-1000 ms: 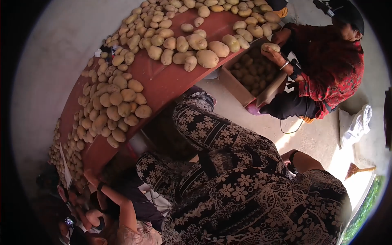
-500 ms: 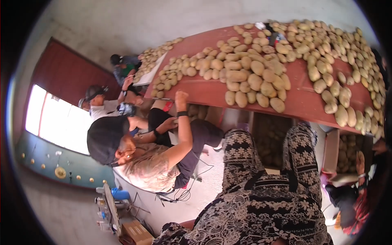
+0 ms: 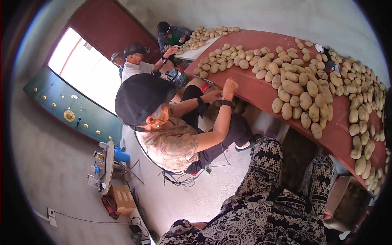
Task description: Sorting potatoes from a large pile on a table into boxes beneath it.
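On the red counter (image 3: 257, 86), potatoes (image 3: 305, 100) lie heaped before us; they look firm, smooth and bruisable, best cupped around the middle. Our hands are out of view, so we cannot tell their grip.

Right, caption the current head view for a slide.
Potatoes heaped on a red table, a co-worker in a black cap seated beside it.
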Action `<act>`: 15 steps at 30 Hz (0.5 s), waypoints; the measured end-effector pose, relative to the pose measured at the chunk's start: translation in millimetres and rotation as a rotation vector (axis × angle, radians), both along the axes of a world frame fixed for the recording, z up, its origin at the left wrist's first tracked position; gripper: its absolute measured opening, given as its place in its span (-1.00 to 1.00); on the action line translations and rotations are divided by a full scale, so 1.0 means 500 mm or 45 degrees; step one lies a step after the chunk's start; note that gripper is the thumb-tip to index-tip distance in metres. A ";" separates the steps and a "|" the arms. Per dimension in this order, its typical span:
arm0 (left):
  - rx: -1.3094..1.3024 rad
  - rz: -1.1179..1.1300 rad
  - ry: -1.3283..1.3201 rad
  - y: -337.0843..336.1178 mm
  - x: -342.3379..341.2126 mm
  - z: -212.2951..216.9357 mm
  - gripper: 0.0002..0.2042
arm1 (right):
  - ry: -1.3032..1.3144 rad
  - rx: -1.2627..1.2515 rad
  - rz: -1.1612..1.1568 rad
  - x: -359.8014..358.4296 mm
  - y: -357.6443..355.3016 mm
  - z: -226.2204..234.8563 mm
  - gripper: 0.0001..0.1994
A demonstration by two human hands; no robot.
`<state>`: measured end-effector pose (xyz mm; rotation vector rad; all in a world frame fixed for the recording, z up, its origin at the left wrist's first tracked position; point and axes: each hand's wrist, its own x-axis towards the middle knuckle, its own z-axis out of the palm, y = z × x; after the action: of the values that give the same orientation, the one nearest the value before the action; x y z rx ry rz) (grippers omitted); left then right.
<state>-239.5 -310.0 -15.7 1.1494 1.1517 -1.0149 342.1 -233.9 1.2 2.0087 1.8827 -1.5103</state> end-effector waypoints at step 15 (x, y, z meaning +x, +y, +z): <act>-0.089 0.193 -0.093 -0.188 0.058 -0.074 -0.17 | -0.166 -0.132 0.183 0.029 0.026 0.095 -0.56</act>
<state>-210.5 -403.8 -53.0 1.0200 1.1195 -0.8829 356.4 -221.0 48.7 1.8371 1.8163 -1.3759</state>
